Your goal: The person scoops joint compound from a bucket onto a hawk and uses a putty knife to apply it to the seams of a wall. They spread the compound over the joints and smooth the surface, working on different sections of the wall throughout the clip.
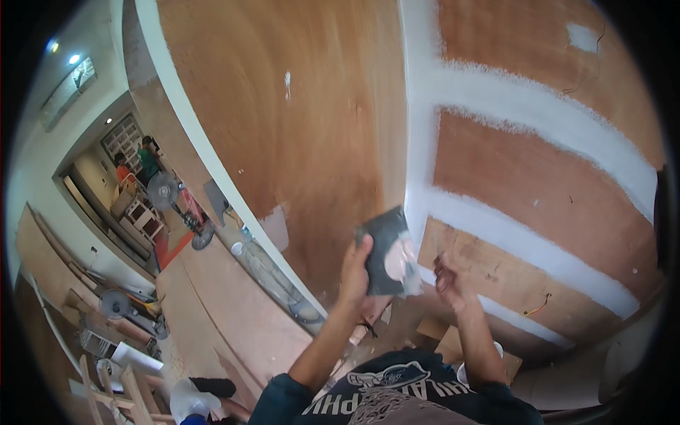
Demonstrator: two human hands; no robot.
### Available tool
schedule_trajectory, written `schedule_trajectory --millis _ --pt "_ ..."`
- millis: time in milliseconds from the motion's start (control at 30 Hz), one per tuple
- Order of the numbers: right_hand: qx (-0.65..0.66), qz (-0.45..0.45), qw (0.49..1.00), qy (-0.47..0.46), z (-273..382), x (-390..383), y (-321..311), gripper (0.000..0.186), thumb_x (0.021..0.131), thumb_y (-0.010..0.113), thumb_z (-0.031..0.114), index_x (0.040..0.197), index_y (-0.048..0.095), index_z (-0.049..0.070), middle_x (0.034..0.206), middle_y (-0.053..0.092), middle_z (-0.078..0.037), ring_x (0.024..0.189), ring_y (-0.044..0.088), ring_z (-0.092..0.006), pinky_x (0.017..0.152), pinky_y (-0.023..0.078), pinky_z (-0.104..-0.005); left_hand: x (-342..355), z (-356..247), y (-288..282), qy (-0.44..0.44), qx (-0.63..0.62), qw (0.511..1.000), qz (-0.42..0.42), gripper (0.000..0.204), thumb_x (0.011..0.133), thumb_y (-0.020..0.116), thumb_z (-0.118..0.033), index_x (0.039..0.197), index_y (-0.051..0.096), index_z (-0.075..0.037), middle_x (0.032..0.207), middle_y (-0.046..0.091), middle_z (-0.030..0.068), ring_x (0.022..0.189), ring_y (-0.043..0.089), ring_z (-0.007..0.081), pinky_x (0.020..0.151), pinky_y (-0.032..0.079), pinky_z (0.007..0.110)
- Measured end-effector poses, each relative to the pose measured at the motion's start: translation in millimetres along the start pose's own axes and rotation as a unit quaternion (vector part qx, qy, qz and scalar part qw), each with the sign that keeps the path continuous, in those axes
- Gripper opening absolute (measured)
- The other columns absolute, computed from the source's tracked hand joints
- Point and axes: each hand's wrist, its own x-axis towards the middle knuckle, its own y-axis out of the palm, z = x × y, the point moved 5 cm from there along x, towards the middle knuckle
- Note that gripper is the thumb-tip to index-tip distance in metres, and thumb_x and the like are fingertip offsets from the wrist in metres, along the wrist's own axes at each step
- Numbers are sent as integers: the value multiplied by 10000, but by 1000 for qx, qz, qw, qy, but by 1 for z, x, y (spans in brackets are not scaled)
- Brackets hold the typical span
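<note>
My left hand (pixel 356 269) grips the left edge of a dark, flat square plate (pixel 379 244), its thumb over the top. A smear of pale pinkish paste (pixel 401 261) sits on the plate's right part. To the right of the plate and apart from it, my right hand (pixel 450 283) is raised with its fingers curled together. Whatever those fingers hold, if anything, is too small or blurred to make out. Beyond both hands stands a brown plywood wall (pixel 524 159) with broad white bands across it and down the corner.
Another plywood panel (pixel 283 127) with a white edge rises ahead on the left. Cardboard boxes (pixel 448 347) lie low by my right arm. Leftward are a long wooden sheet (pixel 205 297), a standing fan (pixel 164 191), wooden framing (pixel 134 393) and two people (pixel 146 159) far off.
</note>
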Motion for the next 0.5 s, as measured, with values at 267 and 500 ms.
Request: schedule_trajectory --millis 267,500 --pt "-241 -27 945 -218 60 -30 60 265 883 661 93 1140 629 38 1084 659 -36 976 642 -189 856 500 -286 10 -17 -19 -48 -43 997 -40 417 986 546 -349 1213 552 0 1114 654 100 982 660 191 853 547 335" --pt "-725 313 334 -514 71 -65 170 201 756 680 174 949 733 165 1122 704 -9 1137 600 -226 960 410 -418 21 -32 5 -57 89 994 4 401 989 542 -321 1157 576 41 1000 674 124 839 680 174 743 564 294"
